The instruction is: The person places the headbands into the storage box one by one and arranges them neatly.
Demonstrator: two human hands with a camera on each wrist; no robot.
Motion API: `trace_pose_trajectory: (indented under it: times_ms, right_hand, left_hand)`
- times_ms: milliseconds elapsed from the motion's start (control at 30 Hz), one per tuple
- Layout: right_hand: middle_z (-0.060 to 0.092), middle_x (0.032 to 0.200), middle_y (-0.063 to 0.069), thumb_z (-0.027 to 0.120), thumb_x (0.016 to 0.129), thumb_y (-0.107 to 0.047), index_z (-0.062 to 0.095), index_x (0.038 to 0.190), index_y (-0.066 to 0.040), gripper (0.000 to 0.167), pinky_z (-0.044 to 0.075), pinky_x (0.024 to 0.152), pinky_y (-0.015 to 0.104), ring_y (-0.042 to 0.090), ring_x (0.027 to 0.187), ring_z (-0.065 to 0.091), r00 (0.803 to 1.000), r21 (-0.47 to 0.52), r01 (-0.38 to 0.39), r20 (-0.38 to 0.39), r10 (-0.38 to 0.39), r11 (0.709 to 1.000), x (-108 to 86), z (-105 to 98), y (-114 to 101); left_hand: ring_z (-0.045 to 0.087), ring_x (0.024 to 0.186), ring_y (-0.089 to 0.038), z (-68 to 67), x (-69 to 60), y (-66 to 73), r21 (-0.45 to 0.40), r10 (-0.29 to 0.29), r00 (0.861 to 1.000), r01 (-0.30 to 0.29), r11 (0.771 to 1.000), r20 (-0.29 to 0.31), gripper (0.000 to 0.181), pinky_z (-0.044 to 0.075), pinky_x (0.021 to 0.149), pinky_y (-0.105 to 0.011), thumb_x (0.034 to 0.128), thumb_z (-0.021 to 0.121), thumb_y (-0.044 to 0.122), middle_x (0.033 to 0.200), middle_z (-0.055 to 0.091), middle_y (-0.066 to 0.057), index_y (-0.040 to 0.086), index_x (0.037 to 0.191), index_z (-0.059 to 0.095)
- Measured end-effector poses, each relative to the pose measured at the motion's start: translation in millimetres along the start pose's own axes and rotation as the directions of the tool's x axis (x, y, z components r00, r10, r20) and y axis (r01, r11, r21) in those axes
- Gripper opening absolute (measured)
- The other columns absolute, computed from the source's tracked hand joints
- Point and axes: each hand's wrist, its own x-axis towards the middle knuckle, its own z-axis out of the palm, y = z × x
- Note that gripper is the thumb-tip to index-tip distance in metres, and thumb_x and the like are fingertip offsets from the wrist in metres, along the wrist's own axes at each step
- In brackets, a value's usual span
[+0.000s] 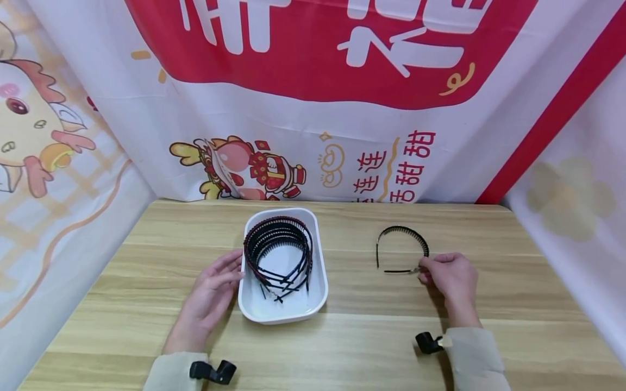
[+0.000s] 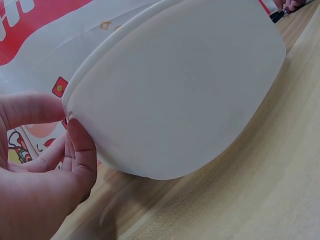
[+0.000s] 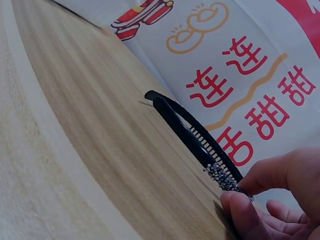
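Note:
A white plastic tray (image 1: 249, 309) holds several dark toothed headbands (image 1: 254, 244), nested together with their ends crossing toward the front. At its left side is my left hand (image 1: 215, 285); in the left wrist view that hand (image 2: 55, 155) pinches the tray's rim (image 2: 82, 75) between thumb and fingers. To the right, my right hand (image 1: 452, 274) pinches a single black headband (image 1: 406, 229) by its lower right part. The right wrist view shows this headband (image 3: 185, 135) with comb teeth and a glittery silver patch, gripped by thumb and finger of the right hand (image 3: 280, 200).
All of this is on a light wood table (image 1: 362, 347). A printed white and red cloth (image 1: 318, 119) hangs along the back edge, with more cloth at both sides. A small black device sits at each wrist, over pale sleeves (image 1: 474, 353).

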Motion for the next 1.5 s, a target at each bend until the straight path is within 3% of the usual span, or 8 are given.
trace_pose_trajectory:
  times_ms: [233, 500, 1033, 1300, 1500]
  right_hand:
    - [0.076, 0.07, -0.006, 0.077, 0.091, -0.021, 0.062, 0.123, 0.0, 0.041, 0.058, 0.059, 0.017, 0.007, 0.058, 0.074, 1.0, 0.023, -0.013, -0.003, 0.013, 1.0, -0.9, 2, -3]
    - [0.076, 0.071, -0.006, 0.076, 0.092, -0.017, 0.061, 0.134, 0.003, 0.049, 0.062, 0.059, 0.022, 0.006, 0.059, 0.074, 0.999, 0.096, -0.036, 0.008, 0.036, 0.995, -0.6, 2, -2]
    - [0.077, 0.074, -0.012, 0.076, 0.094, -0.018, 0.068, 0.133, -0.001, 0.043, 0.063, 0.064, 0.02, 0.005, 0.062, 0.075, 1.0, 0.148, 0.007, -0.004, -0.006, 0.989, -4.0, 2, -6]
    - [0.077, 0.076, -0.009, 0.076, 0.096, -0.012, 0.068, 0.136, 0.002, 0.043, 0.064, 0.066, 0.022, 0.004, 0.064, 0.074, 0.998, 0.255, 0.033, 0.041, -0.045, 0.966, -9.0, 7, -16]
    - [0.077, 0.081, -0.008, 0.076, 0.097, -0.014, 0.071, 0.135, 0.0, 0.041, 0.064, 0.068, 0.021, 0.003, 0.067, 0.074, 0.992, 0.247, 0.069, 0.082, -0.091, 0.967, -14.1, 13, -31]
  left_hand:
    - [0.065, 0.115, -0.006, 0.1, -0.8, 0.9, -0.001, 0.007, 1.0, -0.007, 1.0, 0.006, 0.048, 0.054, 0.102, -0.021, 0.0964, 0.054, -0.014, 0.119, 0.074, 0.009, 0.022, 0.123, 0.072]
    - [0.065, 0.115, -0.006, 3.2, -0.5, 2.2, 0.011, -0.009, 1.0, 0.009, 1.0, 0.004, 0.048, 0.055, 0.102, -0.021, 0.0959, 0.055, -0.013, 0.119, 0.073, 0.009, 0.023, 0.122, 0.073]
    - [0.065, 0.116, -0.007, 3.2, -1.3, 3.0, -0.008, -0.015, 1.0, 0.015, 1.0, 0.002, 0.048, 0.055, 0.102, -0.021, 0.0965, 0.054, -0.014, 0.119, 0.073, 0.008, 0.022, 0.123, 0.073]
    - [0.066, 0.115, -0.007, 1.6, -1.8, 1.8, -0.002, 0.004, 1.0, -0.004, 1.0, 0.003, 0.048, 0.055, 0.1, -0.021, 0.0972, 0.054, -0.014, 0.119, 0.074, 0.008, 0.022, 0.122, 0.073]
    - [0.066, 0.115, -0.006, 2.3, -2.6, 2.2, -0.004, -0.002, 1.0, 0.002, 1.0, -0.003, 0.047, 0.055, 0.101, -0.021, 0.0968, 0.055, -0.013, 0.119, 0.074, 0.009, 0.021, 0.123, 0.073]
